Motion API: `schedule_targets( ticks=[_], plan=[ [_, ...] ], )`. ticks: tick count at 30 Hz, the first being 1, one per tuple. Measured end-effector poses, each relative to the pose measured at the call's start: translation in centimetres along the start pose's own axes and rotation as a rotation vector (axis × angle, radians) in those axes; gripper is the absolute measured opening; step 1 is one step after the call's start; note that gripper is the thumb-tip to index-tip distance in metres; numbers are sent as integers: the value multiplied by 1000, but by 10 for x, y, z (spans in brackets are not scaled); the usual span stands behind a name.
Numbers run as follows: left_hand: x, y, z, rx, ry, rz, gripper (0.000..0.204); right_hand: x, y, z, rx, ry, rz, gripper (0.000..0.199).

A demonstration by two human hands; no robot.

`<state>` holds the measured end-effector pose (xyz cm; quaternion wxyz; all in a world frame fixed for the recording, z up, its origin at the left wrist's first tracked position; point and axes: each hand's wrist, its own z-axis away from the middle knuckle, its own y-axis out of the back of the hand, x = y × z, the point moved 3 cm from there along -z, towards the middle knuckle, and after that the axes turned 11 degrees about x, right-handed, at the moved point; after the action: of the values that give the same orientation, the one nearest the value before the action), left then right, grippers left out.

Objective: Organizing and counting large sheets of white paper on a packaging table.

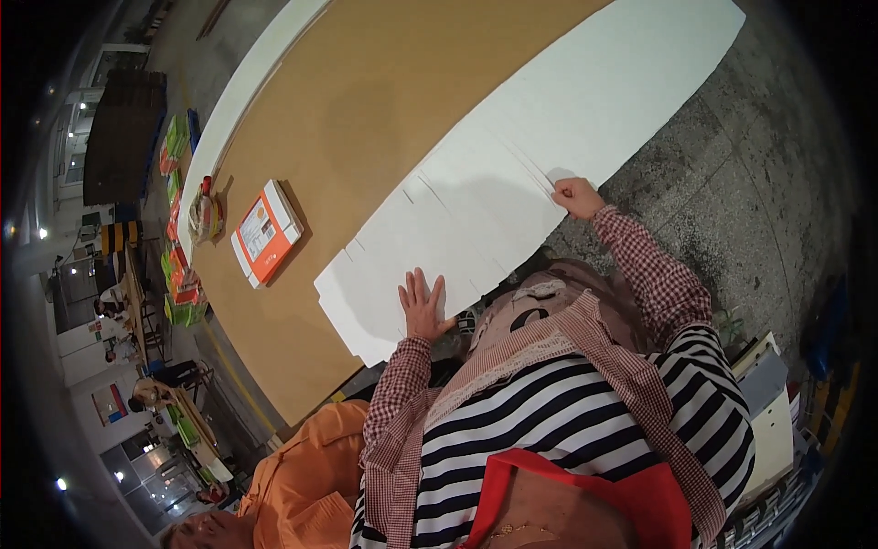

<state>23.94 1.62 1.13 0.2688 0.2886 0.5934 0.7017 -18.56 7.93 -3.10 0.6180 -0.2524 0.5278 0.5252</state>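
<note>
A long white cardboard sheet point(494, 201) with cut slits and crease lines lies across the brown tabletop point(384, 119), its near edge toward my body. My left hand point(422, 306) rests flat on the sheet's near left part, fingers spread. My right hand point(578, 197) is closed at the near edge, farther along to the right, its curled fingers at the cardboard; the fingertips are partly hidden. Crease lines run across the sheet from beside this hand.
On the table's left part lie an orange and white box point(267, 236) and a tape roll point(207, 218). A person in orange point(311, 467) is close at my left. Green and orange packages point(181, 284) are stacked beyond the table. Grey floor point(704, 174) shows at right.
</note>
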Motion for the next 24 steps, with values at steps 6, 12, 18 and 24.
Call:
schedule_targets(
  ticks=[6, 12, 18, 24],
  plan=[
    [-1, -5, -1, 119, -34, 67, 107, -9, 2, 3, 28, -11, 210, 30],
    [1, -15, 1, 174, 41, 29, 105, -14, -1, 2, 68, -51, 282, 29],
    [6, -13, 3, 150, 80, 69, 105, -15, -1, 6, 75, -110, 294, 25],
    [5, -12, 5, 111, 134, 50, 105, -31, -3, 33, 491, 173, 388, 16]
  ],
)
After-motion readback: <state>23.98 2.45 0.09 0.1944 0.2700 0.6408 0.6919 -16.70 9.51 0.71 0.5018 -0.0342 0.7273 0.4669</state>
